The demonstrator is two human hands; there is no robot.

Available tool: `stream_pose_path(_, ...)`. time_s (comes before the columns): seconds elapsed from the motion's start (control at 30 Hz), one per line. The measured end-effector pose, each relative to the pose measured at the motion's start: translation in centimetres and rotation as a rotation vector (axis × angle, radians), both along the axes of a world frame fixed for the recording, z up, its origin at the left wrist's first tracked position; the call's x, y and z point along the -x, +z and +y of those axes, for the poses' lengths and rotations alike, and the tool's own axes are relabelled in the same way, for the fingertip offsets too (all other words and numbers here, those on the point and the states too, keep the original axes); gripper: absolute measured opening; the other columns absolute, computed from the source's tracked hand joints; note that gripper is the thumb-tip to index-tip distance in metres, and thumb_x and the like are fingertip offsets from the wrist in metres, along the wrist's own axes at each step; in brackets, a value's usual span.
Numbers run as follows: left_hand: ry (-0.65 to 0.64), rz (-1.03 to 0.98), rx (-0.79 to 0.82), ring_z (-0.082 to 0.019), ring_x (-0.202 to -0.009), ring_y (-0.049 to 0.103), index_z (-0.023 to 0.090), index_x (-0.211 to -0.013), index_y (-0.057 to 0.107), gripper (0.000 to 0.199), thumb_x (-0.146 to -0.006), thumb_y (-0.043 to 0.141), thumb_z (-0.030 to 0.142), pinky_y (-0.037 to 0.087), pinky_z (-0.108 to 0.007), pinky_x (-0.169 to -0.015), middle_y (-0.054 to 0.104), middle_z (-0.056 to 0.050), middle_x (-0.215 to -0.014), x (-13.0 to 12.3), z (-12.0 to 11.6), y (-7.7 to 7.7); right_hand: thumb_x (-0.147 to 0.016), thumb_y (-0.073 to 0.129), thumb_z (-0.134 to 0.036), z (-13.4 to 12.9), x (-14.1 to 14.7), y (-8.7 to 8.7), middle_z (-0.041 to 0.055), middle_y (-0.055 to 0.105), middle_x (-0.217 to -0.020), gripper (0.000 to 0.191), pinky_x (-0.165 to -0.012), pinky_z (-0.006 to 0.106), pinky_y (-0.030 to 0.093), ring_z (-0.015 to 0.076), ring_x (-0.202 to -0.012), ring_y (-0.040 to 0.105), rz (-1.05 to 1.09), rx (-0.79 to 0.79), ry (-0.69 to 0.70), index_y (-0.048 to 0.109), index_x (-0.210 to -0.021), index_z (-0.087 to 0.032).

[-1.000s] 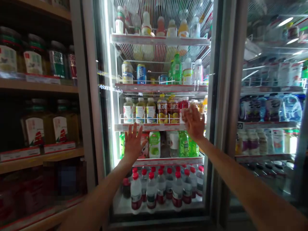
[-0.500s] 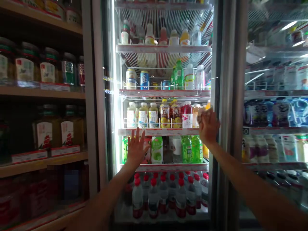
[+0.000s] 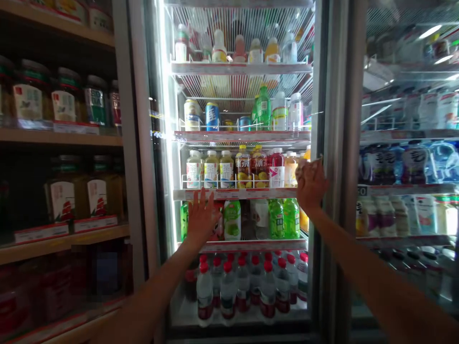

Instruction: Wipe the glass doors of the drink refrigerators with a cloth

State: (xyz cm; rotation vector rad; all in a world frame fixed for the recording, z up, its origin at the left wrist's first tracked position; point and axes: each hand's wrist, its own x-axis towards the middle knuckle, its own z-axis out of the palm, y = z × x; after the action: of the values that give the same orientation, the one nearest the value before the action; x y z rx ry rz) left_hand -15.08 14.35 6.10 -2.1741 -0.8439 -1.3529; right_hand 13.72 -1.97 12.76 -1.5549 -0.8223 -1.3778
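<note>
Fingers spread, my left hand [image 3: 201,217] is held up flat before the glass door [image 3: 229,217] of a lit drinks cooler and seems to rest on the glass. It holds nothing. Higher and to the right, my right hand [image 3: 312,188] presses a crumpled, greyish-brown cloth [image 3: 304,168] against the door close to its right frame [image 3: 337,157]. The fingers partly hide the cloth. Behind the glass, several rows of bottles and cans stand on wire shelves, among them a green bottle [image 3: 232,220] near my left hand and iced tea bottles [image 3: 243,167].
Wooden shelves [image 3: 64,136] with dark bottles [image 3: 29,91] run along the left. Another glass-fronted cooler [image 3: 405,191] full of drinks stands to the right. Red-capped water bottles [image 3: 204,291] fill the cooler's bottom. A metal post [image 3: 131,143] separates shelves and cooler.
The view has shifted slightly, so the shelves and cooler sit a little farther left. Both hands keep nearly the same places, the right one still with the cloth.
</note>
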Motion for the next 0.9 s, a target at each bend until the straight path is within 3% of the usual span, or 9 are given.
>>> stream_pose_path(0.07, 0.003, 0.001, 0.016, -0.031, -0.139, 0.005, 0.021, -0.141, 0.025, 0.067, -0.084, 0.050, 0.044, 0.018, -0.055, -0.108, 0.014, -0.013, -0.151, 0.0, -0.1, 0.0, -0.088, 0.036, -0.023, 0.6, 1.0, 0.1, 0.0156, 0.023, -0.149, 0.044, -0.100, 0.054, 0.030, 0.0310, -0.134, 0.027, -0.030, 0.001, 0.003, 0.047, -0.130, -0.020)
stream_pose_path(0.23, 0.018, -0.014, 0.006, -0.034, -0.138, 0.014, 0.019, -0.137, 0.036, 0.061, -0.083, 0.053, 0.042, 0.021, -0.055, -0.107, 0.021, -0.015, -0.149, 0.3, -0.9, 1.0, -0.086, 0.045, -0.020, 2.8, 5.4, -3.1, 0.0065, 0.036, -0.144, 0.045, -0.107, 0.048, 0.023, 0.0219, -0.136, 0.027, -0.600, 0.433, 0.107, 0.045, -0.130, -0.033)
stream_pose_path(0.3, 0.021, -0.007, -0.020, -0.033, -0.137, 0.016, 0.019, -0.135, 0.039, 0.057, -0.083, 0.053, 0.040, 0.020, -0.055, -0.108, 0.024, -0.014, -0.148, 0.3, -1.3, 2.0, -0.086, 0.046, -0.020, 2.4, 4.6, -3.1, 0.0051, 0.034, -0.145, 0.045, -0.108, 0.048, 0.021, 0.0215, -0.135, 0.027, -0.584, 0.417, 0.103, 0.046, -0.129, -0.034)
stream_pose_path(0.43, -0.009, 0.043, -0.023, -0.031, -0.139, 0.012, 0.020, -0.138, 0.033, 0.064, -0.082, 0.054, 0.043, 0.019, -0.054, -0.109, 0.019, -0.011, -0.150, -0.9, -2.0, 3.9, -0.088, 0.040, -0.023, 0.6, 1.2, -0.5, 0.0098, 0.022, -0.150, 0.044, -0.103, 0.054, 0.026, 0.0272, -0.134, 0.028, -0.151, 0.091, 0.019, 0.045, -0.131, -0.027)
stream_pose_path(0.5, -0.014, 0.041, 0.006, -0.032, -0.139, 0.009, 0.019, -0.140, 0.028, 0.071, -0.080, 0.055, 0.046, 0.019, -0.054, -0.108, 0.015, -0.013, -0.151, -1.7, -2.2, 4.2, -0.087, 0.039, -0.022, 0.6, 1.1, 0.1, 0.0113, 0.018, -0.151, 0.045, -0.102, 0.054, 0.027, 0.0282, -0.135, 0.027, -0.050, 0.008, 0.007, 0.044, -0.132, -0.024)
stream_pose_path(0.7, 0.001, 0.072, 0.023, -0.032, -0.139, 0.006, 0.017, -0.141, 0.026, 0.076, -0.079, 0.058, 0.046, 0.019, -0.053, -0.109, 0.013, -0.014, -0.151, -1.9, -2.2, 3.9, -0.085, 0.045, -0.020, 1.5, 3.6, -3.2, 0.0043, 0.028, -0.148, 0.044, -0.109, 0.047, 0.021, 0.0213, -0.137, 0.024, -0.508, 0.451, 0.139, 0.048, -0.128, -0.032)
stream_pose_path(0.77, -0.002, 0.092, 0.003, -0.031, -0.139, 0.007, 0.018, -0.141, 0.027, 0.074, -0.079, 0.057, 0.047, 0.020, -0.052, -0.109, 0.015, -0.013, -0.151, -1.5, -2.1, 3.9, -0.086, 0.045, -0.022, 0.7, 2.0, -3.2, 0.0054, 0.029, -0.148, 0.040, -0.107, 0.049, 0.022, 0.0236, -0.135, 0.027, -0.406, 0.359, 0.103, 0.051, -0.125, -0.031)
stream_pose_path(0.9, 0.009, 0.090, -0.006, -0.031, -0.139, 0.007, 0.018, -0.141, 0.026, 0.073, -0.081, 0.055, 0.048, 0.020, -0.051, -0.109, 0.014, -0.013, -0.150, -1.5, -2.0, 3.8, -0.088, 0.038, -0.025, -0.9, -1.5, -1.0, 0.0166, 0.030, -0.145, 0.041, -0.097, 0.055, 0.033, 0.0318, -0.129, 0.035, 0.011, -0.039, 0.002, 0.051, -0.126, -0.019)
